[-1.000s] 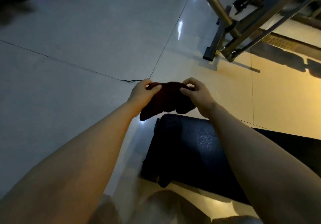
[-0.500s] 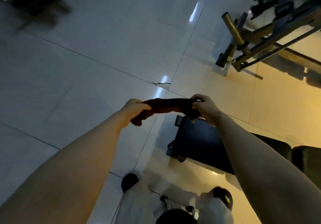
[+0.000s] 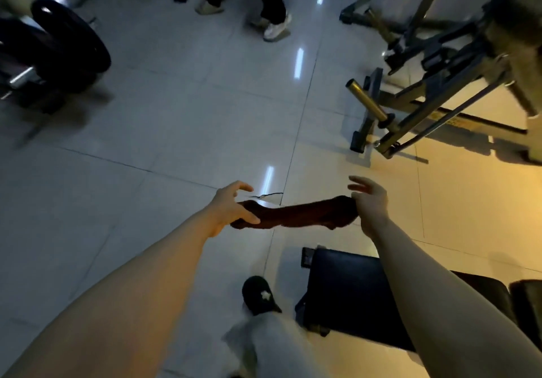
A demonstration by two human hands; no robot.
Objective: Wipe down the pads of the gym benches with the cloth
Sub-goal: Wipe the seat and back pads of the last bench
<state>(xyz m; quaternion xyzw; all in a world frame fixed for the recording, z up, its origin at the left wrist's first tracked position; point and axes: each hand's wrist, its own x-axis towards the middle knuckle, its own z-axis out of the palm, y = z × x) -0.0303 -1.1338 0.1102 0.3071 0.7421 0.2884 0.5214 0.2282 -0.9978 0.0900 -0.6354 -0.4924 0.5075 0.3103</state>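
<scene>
The dark cloth (image 3: 296, 213) is stretched in the air between both hands, above the floor and just beyond the end of the dark bench (image 3: 346, 286) pad. The left hand (image 3: 231, 207) has its grip pinched on one end, thumb over it; the right hand (image 3: 370, 204) holds the other end, its upper fingers spread loose.

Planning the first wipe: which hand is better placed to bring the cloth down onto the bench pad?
Probably right. The right hand grips the cloth end above the near corner of the bench pad; the left hand holds the other end out over bare floor.
</scene>
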